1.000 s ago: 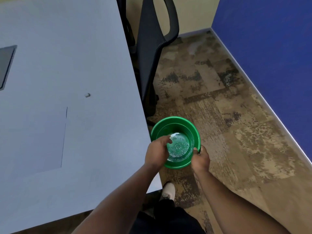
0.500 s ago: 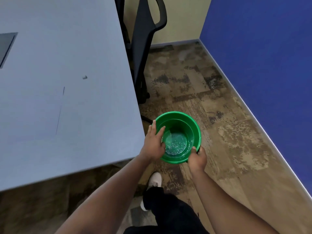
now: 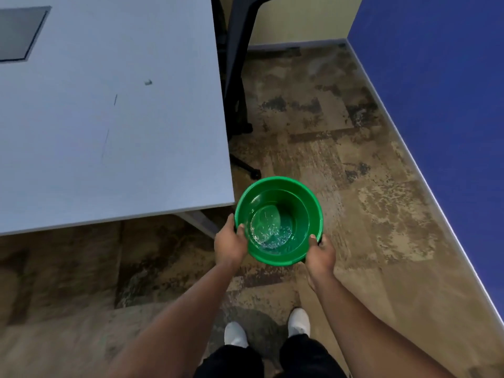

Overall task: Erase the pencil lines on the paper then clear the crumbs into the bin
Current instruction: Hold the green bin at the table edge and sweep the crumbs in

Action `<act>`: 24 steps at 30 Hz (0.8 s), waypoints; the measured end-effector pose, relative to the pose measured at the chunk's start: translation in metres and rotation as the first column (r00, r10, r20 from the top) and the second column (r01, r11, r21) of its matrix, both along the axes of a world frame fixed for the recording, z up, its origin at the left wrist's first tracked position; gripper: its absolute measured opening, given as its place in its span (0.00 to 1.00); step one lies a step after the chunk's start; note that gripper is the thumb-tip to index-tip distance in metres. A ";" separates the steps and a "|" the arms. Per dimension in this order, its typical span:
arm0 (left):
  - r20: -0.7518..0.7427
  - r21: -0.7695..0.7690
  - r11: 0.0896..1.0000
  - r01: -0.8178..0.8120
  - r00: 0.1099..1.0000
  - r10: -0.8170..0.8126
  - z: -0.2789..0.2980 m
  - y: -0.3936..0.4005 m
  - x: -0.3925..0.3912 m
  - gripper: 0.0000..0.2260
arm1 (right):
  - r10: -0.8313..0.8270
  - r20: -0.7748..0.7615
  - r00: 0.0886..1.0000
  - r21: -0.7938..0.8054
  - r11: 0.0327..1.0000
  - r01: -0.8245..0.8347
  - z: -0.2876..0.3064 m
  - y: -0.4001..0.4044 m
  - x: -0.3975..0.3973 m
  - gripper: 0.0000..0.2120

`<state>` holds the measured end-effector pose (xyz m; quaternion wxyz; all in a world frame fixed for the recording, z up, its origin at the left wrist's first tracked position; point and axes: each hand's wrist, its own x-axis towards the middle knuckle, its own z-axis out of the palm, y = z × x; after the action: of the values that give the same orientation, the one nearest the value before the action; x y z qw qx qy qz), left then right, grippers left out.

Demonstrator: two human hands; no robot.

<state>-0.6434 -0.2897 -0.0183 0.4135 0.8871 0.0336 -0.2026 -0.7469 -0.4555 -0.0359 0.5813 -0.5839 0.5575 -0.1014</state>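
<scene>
A round green bin (image 3: 300, 192) is held above the floor just off the table's near right corner, with pale crumbs scattered on its bottom. My left hand (image 3: 230, 242) grips its left rim, thumb inside. My right hand (image 3: 320, 253) grips the near right rim, thumb over the edge. On the grey table (image 3: 163, 132) lies the paper (image 3: 54, 148), barely distinct from the tabletop, with a thin dark edge line. A small eraser (image 3: 148, 82) sits on the table beyond it.
A black office chair (image 3: 237, 64) stands against the table's right side. A blue wall (image 3: 436, 91) runs along the right. A dark panel (image 3: 19, 34) is set into the table at far left. My white shoes (image 3: 236, 334) stand on the mottled brown carpet.
I have stepped back from the table with the bin. My left hand went from resting over the bin's opening to gripping its left rim. My right hand keeps its hold.
</scene>
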 end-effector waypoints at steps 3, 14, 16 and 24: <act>-0.007 -0.013 0.999 -0.042 0.999 0.042 -0.032 -0.006 -0.014 0.13 | 0.071 -0.051 0.996 -0.002 0.997 -0.071 -0.026 -0.018 -0.003 0.09; -0.194 0.075 0.970 -0.232 0.951 0.242 -0.220 -0.030 -0.021 0.14 | 0.369 -0.223 0.902 0.156 0.927 -0.341 -0.229 -0.067 -0.004 0.05; -0.219 0.085 0.968 -0.236 0.944 0.249 -0.259 -0.028 -0.020 0.13 | 0.404 -0.235 0.884 0.177 0.912 -0.370 -0.275 -0.068 -0.001 0.06; -0.295 0.325 0.943 -0.073 0.939 0.175 -0.390 -0.012 -0.002 0.14 | 0.463 -0.318 0.827 0.121 0.885 -0.449 -0.388 -0.053 0.024 0.06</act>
<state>-0.6449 -0.3015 -0.4088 0.2705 0.8923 0.1879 -0.3088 -0.7228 -0.5088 -0.4238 0.4960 -0.6964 0.4954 0.1535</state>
